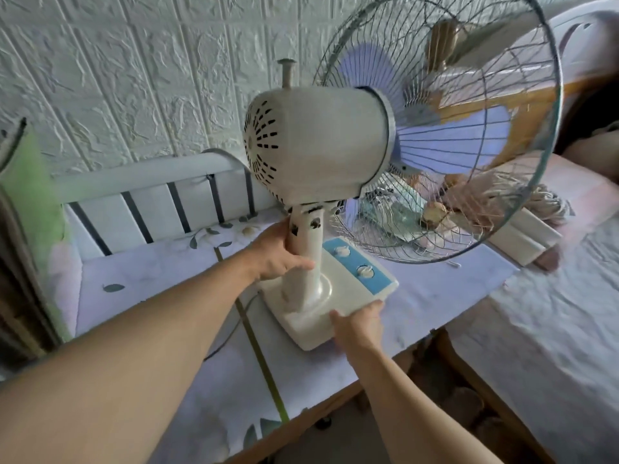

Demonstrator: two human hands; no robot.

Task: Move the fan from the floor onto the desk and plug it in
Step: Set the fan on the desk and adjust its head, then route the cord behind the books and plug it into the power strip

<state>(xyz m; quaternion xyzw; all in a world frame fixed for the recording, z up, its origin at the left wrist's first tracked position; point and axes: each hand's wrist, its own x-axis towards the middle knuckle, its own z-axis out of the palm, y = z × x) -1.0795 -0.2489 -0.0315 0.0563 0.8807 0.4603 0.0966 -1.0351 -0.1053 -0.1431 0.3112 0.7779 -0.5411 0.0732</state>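
Gripped the fan point(321, 145) by its smooth cream neck with left hand point(279, 251); right hand point(360, 324) clasped the flat base edge. Stood upright on the cloth-covered desk point(160, 279), round wire cage facing away.

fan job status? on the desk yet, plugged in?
Done: the fan stands on the desk, off the floor. In hand: left hand grips the fan's neck, right hand holds the base edge. Left: plugging in; a cord trails off the desk's near edge, no plug or outlet visible.
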